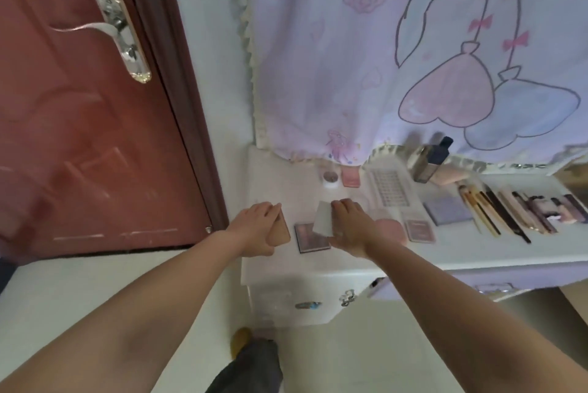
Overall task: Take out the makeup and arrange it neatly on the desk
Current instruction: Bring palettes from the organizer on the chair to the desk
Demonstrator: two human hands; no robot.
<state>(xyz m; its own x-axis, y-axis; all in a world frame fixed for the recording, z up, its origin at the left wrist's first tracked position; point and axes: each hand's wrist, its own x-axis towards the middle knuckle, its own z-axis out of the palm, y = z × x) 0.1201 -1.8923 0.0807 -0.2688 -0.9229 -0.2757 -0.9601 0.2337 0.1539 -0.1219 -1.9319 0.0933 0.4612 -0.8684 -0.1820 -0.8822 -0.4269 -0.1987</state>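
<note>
1. Overhead, a pastel curtain (397, 52) printed with hearts and a rose hangs down to the back edge of the white desk (286, 268); a red-brown door (79, 138) stands at the left.
2. Both bare forearms reach forward from the lower corners, converging over the desk's left end.
3. The left hand (257, 227), knuckles up, has its fingers curled round a tan flat case (281, 230), held low over the desktop at the left end.
4. The right hand (350, 227), back upward with fingers bent, grips a pale grey card-like compact (323, 218) by its right edge, tilted above the desk.
5. Between the hands lies a dark-rimmed eyeshadow palette (311, 237), flat on the desk.
6. Right of the right hand: a round pink compact (393, 229), a small pink palette (419, 231), a lilac palette (447, 209), then a row of brushes and pencils (509, 211) laid side by side.
7. Farther back sit a lash tray (389, 187), a dark-capped bottle (432, 160), a pink square case (351, 177) and a small jar (331, 179).
</note>
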